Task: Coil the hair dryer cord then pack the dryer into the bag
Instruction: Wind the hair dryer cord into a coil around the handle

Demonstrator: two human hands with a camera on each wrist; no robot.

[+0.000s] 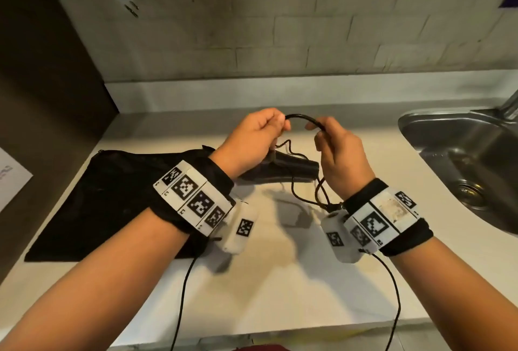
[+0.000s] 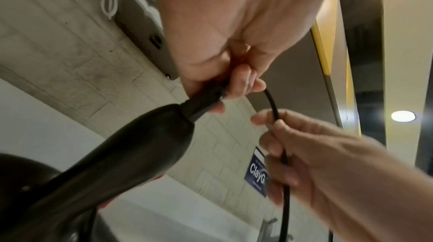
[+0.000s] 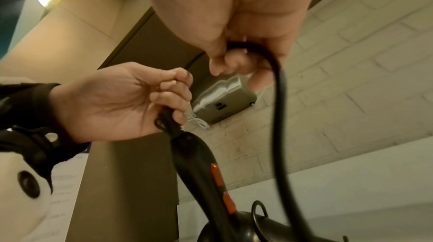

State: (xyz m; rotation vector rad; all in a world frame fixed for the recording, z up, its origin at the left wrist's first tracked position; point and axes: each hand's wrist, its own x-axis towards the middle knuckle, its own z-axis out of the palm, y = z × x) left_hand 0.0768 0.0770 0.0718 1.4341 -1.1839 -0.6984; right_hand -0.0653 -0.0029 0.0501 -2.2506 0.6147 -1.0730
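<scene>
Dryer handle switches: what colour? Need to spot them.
Orange-red switches on the black dryer handle; clearest in the right wrist view.

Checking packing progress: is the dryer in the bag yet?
Out. The dryer is beside the flat bag, held by the left hand.

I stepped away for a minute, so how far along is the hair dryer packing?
Early. Nothing looks finished. In hand: the left hand grips the cord at the dryer handle's end, the right hand holds it further along, forming a first loop. Left: coil the slack hanging below, then put the dryer into the bag lying flat beside it.
</scene>
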